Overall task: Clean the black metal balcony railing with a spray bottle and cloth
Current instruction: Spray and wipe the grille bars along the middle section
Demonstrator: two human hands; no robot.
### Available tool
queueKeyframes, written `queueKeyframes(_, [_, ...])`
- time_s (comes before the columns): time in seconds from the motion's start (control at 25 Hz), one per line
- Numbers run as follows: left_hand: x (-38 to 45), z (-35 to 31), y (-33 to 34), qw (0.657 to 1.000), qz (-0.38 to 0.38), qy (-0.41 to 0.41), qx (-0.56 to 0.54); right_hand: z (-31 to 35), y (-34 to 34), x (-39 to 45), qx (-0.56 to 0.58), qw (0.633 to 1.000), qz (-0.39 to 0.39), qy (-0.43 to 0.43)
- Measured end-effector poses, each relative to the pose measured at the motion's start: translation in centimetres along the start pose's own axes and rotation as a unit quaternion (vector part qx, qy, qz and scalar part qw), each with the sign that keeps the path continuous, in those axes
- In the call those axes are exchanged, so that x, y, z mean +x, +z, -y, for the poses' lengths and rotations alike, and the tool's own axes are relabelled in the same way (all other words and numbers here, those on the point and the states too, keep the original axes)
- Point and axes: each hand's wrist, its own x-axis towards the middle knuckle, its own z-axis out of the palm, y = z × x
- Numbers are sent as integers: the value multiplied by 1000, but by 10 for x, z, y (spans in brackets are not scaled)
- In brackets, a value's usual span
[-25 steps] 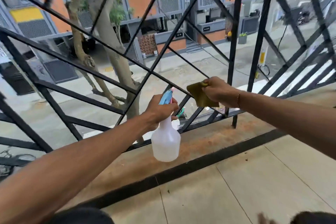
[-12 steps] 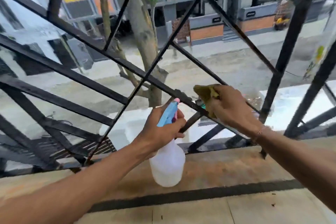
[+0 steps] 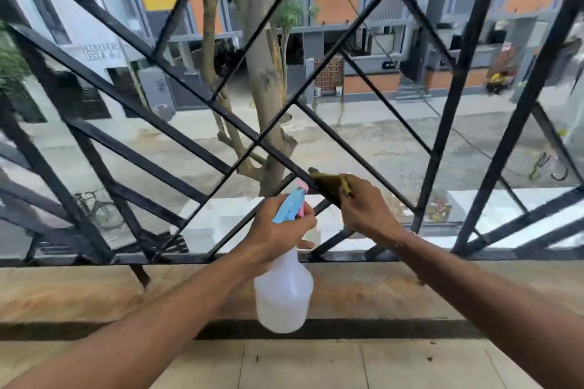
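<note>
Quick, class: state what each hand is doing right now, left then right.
Left hand: closed, holding the spray bottle by its neck.
Right hand: closed, holding the cloth against a railing bar.

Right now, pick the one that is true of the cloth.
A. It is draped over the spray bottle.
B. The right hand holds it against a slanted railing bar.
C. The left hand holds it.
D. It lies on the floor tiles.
B: the right hand grips the cloth on a slanted bar of the railing, while the left hand holds the spray bottle.
</note>
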Motion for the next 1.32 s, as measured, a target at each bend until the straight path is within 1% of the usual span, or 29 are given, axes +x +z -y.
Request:
queueKeyframes(0.12, [-21, -15, 2, 1000, -22, -13, 5, 9, -12, -10, -15, 999, 52, -5])
queueKeyframes(0.2, [-24, -17, 5, 999, -39, -11, 9, 6, -17, -14, -19, 998, 65, 1])
queueKeyframes(0.4, [-9, -10, 18, 997, -68, -21, 31, -17, -23, -5, 21, 999, 34, 3])
queueKeyframes(0.48, [1, -5, 23, 995, -90, -28, 27, -31, -18, 9, 41, 998, 38, -7])
queueKeyframes(0.56, [9, 1, 25, 994, -107, -29, 25, -40, -10, 24, 26, 998, 46, -27])
queueKeyframes(0.64, [11, 6, 28, 991, -124, -25, 52, -41, -4, 33, 20, 997, 56, -43])
queueKeyframes(0.72, [12, 9, 30, 989, -131, -15, 68, -35, 0, 39, 21, 996, 60, -54])
queueKeyframes(0.8, [12, 8, 30, 989, -136, -14, 53, -23, 0, 38, 15, 996, 59, -68])
queueKeyframes(0.92, [4, -1, 28, 988, -150, -11, 35, -5, 5, 37, 42, 991, 66, -109])
queueKeyframes(1.04, [-3, -5, 24, 989, -146, -13, 20, 5, 13, 32, 76, 988, 81, -109])
queueKeyframes(1.16, [-4, -8, 17, 988, -152, -12, 9, 20, 16, 26, 106, 986, 71, -110])
queueKeyframes(1.24, [-4, -9, 16, 987, -163, -10, -8, 36, 16, 31, 115, 982, 70, -135])
queueKeyframes(1.32, [-3, -7, 13, 985, -174, -10, -12, 58, 17, 40, 130, 970, 82, -188])
